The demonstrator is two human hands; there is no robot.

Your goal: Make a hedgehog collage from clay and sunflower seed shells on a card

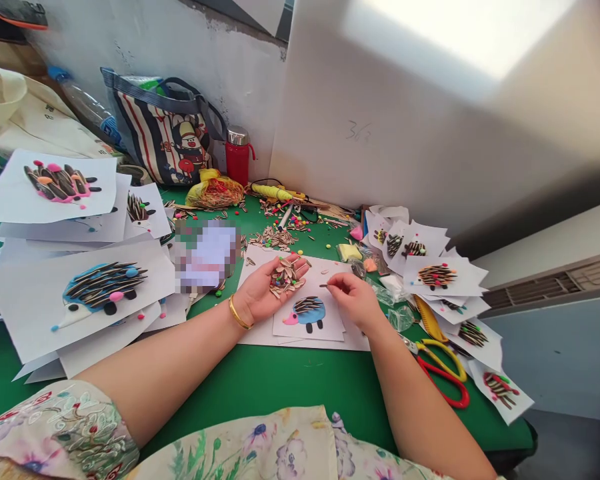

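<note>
My left hand (264,293) is turned palm up and cupped, holding a heap of sunflower seeds (285,277). Between the thumb and fingertips of my right hand (355,299) is a single sunflower seed (324,286), just above and right of a clay hedgehog (309,313). The hedgehog has a blue body, a pink snout and black feet, with dark striped seeds stuck along its upper back. It lies on a small white card (336,331), over larger white paper (254,338).
Finished hedgehog cards pile up on the left (155,267) and right (467,288). Scissors (443,370) and a yellow comb (429,320) lie right. Loose seeds (273,238), a partly blurred phone (210,257), a red bottle (237,160) and a striped bag (153,137) are farther back.
</note>
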